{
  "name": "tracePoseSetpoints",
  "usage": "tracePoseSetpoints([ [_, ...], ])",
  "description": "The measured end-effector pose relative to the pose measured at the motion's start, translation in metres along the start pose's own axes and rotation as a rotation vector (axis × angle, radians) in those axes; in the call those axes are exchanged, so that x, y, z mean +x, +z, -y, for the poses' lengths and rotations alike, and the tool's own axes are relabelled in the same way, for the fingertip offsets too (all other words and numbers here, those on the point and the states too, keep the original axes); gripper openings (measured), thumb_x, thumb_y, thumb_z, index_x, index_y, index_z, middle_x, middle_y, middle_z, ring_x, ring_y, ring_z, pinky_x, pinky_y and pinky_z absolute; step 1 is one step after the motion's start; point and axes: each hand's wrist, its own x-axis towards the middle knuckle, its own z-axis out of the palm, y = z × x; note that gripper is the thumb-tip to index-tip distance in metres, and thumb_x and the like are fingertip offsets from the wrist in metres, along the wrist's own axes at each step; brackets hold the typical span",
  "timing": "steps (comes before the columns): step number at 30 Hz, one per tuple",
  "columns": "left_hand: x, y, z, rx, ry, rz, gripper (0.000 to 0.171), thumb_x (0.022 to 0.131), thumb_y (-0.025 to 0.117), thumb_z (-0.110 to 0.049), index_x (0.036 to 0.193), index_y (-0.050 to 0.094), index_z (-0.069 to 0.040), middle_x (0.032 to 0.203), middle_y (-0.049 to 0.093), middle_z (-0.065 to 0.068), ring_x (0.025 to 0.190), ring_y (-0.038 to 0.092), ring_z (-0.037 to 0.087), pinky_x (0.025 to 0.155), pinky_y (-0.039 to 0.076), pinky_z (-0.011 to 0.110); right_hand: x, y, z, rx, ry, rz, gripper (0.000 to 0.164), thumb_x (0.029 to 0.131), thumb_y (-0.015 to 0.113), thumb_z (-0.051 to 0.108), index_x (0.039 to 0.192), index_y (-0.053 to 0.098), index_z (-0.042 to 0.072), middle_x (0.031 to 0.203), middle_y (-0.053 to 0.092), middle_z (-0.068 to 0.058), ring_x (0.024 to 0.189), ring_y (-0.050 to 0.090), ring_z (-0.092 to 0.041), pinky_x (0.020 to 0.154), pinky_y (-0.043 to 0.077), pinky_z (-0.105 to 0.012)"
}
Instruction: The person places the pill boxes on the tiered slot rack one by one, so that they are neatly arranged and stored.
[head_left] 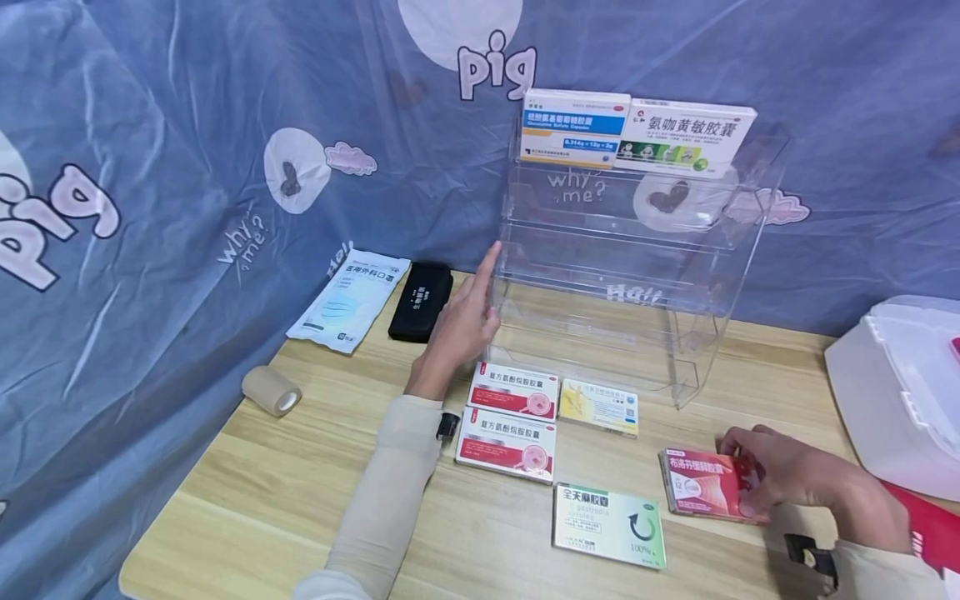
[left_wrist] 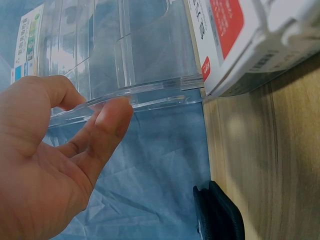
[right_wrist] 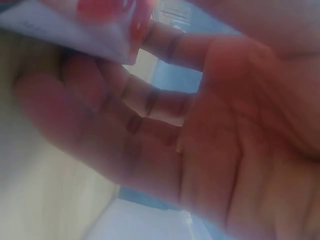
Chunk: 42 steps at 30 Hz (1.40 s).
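Gripping the red box [head_left: 701, 485], right of the green-white box [head_left: 600, 527], the right hand [head_left: 787, 472] is showing in head view; left hand [head_left: 461, 325] is touching the clear rack [head_left: 618, 227]. Left wrist: thumb and fingers are pinching the rack's edge. Right wrist, blurry: I'm seeing fingers curling at the box.

red box [head_left: 702, 485] | face up, right end gripped | clear tiered rack [head_left: 622, 260] | upright, beyond

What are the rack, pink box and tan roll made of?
Rack: clear, glossy rigid plastic, probably acrylic; the backdrop shows through and edges catch light.
Pink box: likely thin cardboard with a smooth printed finish; flat panels, crisp edges.
Tan roll: matte, maybe cloth bandage or tape; the dull surface alone doesn't settle it.
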Motion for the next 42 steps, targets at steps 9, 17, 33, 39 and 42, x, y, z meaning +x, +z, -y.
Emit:
tracePoseSetpoints([
  [9, 0.0, 0.0, 0.001, 0.005, -0.001, 0.002, 0.108, 0.099, 0.063, -0.002, 0.172, -0.003, -0.047, 0.112, 0.059, 0.009, 0.08, 0.052, 0.025, 0.067, 0.047, 0.037, -0.001, 0.001, 0.004, -0.025, 0.02, -0.027, 0.058, 0.071, 0.09, 0.002, 0.122, 0.061, 0.007, 0.11, 0.055, -0.009, 0.101, 0.051, -0.026, 0.081, 0.049, -0.035],
  [17, -0.001, -0.001, 0.0, 0.008, -0.001, -0.006, 0.107, 0.099, 0.063, -0.003, 0.172, -0.003, -0.046, 0.112, 0.059, 0.009, 0.079, 0.052, 0.025, 0.067, 0.047, 0.038, -0.001, 0.004, 0.004, -0.073, -0.02, -0.08, 0.053, 0.069, 0.088, 0.0, 0.116, 0.063, 0.009, 0.104, 0.054, -0.007, 0.095, 0.049, -0.022, 0.074, 0.043, -0.026],
  [33, -0.001, -0.001, 0.0, -0.006, -0.006, 0.0, 0.108, 0.099, 0.063, -0.002, 0.172, -0.003, -0.048, 0.109, 0.058, 0.008, 0.079, 0.051, 0.025, 0.067, 0.046, 0.037, -0.001, 0.002, 0.011, -0.053, 0.005, -0.042, 0.053, 0.071, 0.088, 0.0, 0.116, 0.06, 0.005, 0.1, 0.06, -0.003, 0.094, 0.053, -0.022, 0.076, 0.046, -0.031],
  [39, -0.001, -0.001, -0.002, -0.006, -0.006, 0.001, 0.108, 0.099, 0.063, -0.001, 0.172, -0.003, -0.047, 0.109, 0.058, 0.008, 0.079, 0.051, 0.025, 0.066, 0.046, 0.037, -0.002, 0.002, 0.007, -0.069, -0.055, -0.051, 0.053, 0.071, 0.088, 0.0, 0.115, 0.06, 0.007, 0.1, 0.06, -0.002, 0.092, 0.052, -0.017, 0.074, 0.043, -0.025],
  [42, -0.001, -0.001, -0.002, -0.004, -0.007, 0.003, 0.108, 0.099, 0.063, -0.001, 0.172, -0.003, -0.047, 0.108, 0.057, 0.008, 0.078, 0.05, 0.025, 0.066, 0.046, 0.037, -0.004, 0.003, 0.001, -0.014, -0.156, -0.058, 0.055, 0.07, 0.09, 0.002, 0.115, 0.058, 0.006, 0.098, 0.058, -0.002, 0.089, 0.048, -0.007, 0.071, 0.04, -0.023],
])
